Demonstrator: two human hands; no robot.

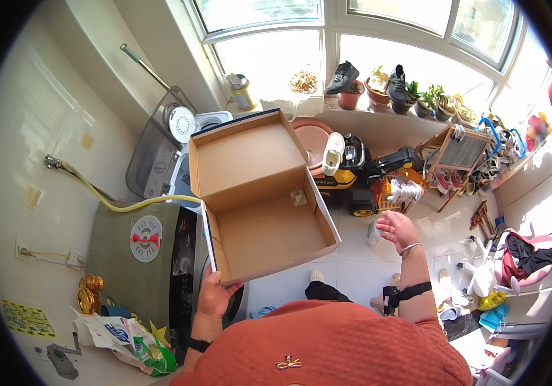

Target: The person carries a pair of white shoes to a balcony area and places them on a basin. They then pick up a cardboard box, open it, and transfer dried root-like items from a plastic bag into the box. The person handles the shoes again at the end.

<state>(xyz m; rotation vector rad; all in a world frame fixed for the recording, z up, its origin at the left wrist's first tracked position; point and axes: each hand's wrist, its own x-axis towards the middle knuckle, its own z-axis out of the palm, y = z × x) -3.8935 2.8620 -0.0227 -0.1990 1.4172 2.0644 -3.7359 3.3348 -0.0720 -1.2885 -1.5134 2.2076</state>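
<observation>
My left hand grips the near left corner of an open cardboard shoe box. Its hinged lid is folded back, and the brown inside holds only a small pale packet against the far wall. To the right of the box, my right hand is raised with nothing in it, its fingers loosely bent. Past the box, a white shoe rests on a yellow and black ride-on toy excavator. White shoes or laces lie on the toy's orange part, just beyond my right hand.
A twin-tub washing machine with raised lids and a covered appliance stand at left. Potted plants and dark shoes line the windowsill. A small easel and a shoe-laden rack stand right. A pink chair holds clothes.
</observation>
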